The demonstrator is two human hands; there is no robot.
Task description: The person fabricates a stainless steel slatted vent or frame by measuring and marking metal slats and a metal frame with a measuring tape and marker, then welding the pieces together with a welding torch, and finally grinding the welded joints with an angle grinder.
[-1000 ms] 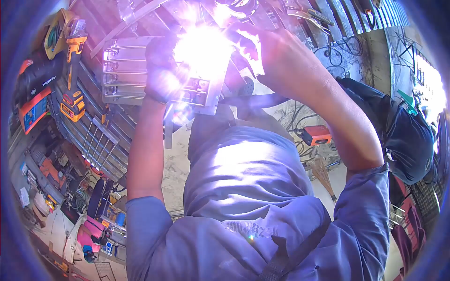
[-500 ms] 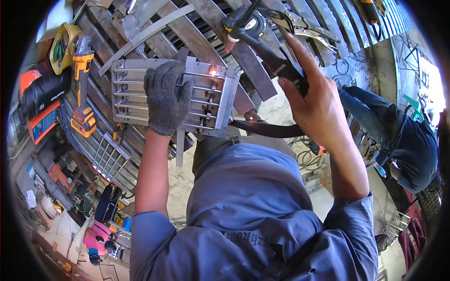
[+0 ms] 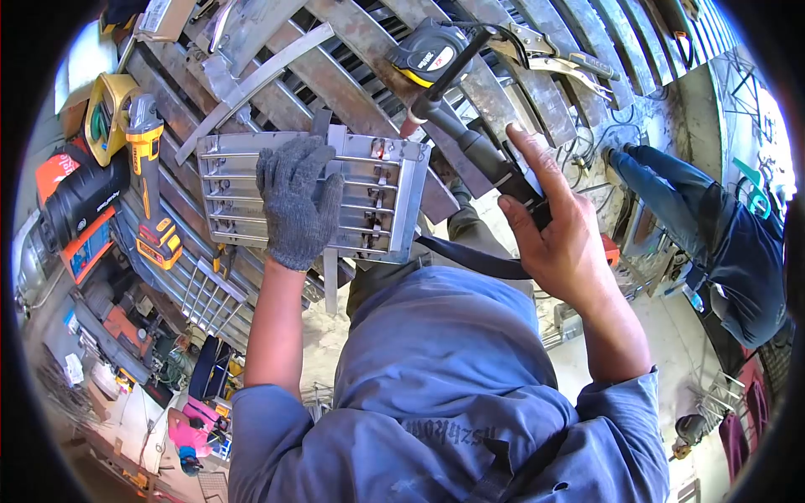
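Note:
My left hand [image 3: 298, 201], in a dark grey knit glove, lies over a metal frame [image 3: 239, 189] with several parallel rods, fingers curled on it. A flat metal strip [image 3: 330, 281] pokes out below that hand. At one rod end near the frame's right side a small reddish spot [image 3: 379, 149] glows. My bare right hand [image 3: 562, 239] grips a black TIG welding torch [image 3: 474, 147] between thumb and fingers. Its reddish nozzle [image 3: 409, 127] is above and right of the frame, apart from it. The torch's black cable sleeve [image 3: 474, 258] sags toward my waist.
The slatted metal bench [image 3: 360, 42] carries a tape measure [image 3: 432, 54], locking pliers [image 3: 545, 59], a curved metal strip [image 3: 251, 88] and a yellow cordless grinder [image 3: 147, 168]. A black tool [image 3: 84, 201] lies far left. One person [image 3: 729, 243] bends at right; another [image 3: 191, 432] is lower left.
The bright orange glow at the rod end has dimmed to a faint red. My right hand and the torch have come slightly toward me; my left hand stays on the frame. The view has shifted a little.

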